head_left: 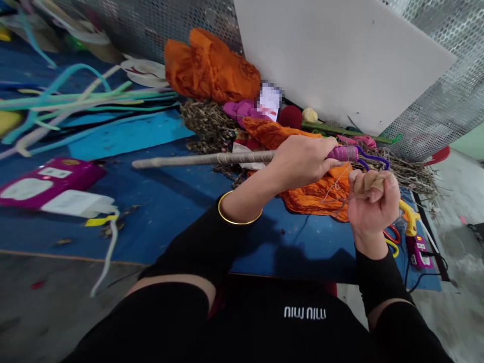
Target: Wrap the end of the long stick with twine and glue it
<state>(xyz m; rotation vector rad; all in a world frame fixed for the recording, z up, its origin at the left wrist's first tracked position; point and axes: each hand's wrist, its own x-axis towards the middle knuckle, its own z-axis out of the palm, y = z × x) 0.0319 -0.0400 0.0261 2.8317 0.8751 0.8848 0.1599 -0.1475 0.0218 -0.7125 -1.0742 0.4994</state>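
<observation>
Clasped in the left hand [302, 160], the stick [189, 160] lies nearly level above the blue table [170, 212], its purple wrap [346, 154] sticking out past the fingertips. Beside that end I see the right hand [373, 212] with fingers curled, something tan about them (from where I sit, I can't tell whether they pinch anything). A blue loop [372, 155] juts from near the wrap, and loose thread [333, 187] hangs below. Orange cloth [313, 199] spreads beneath my view of the hands, twigs [414, 174] lie beyond, and near the right wrist sit scissors [395, 248] and a glue gun [410, 218].
</observation>
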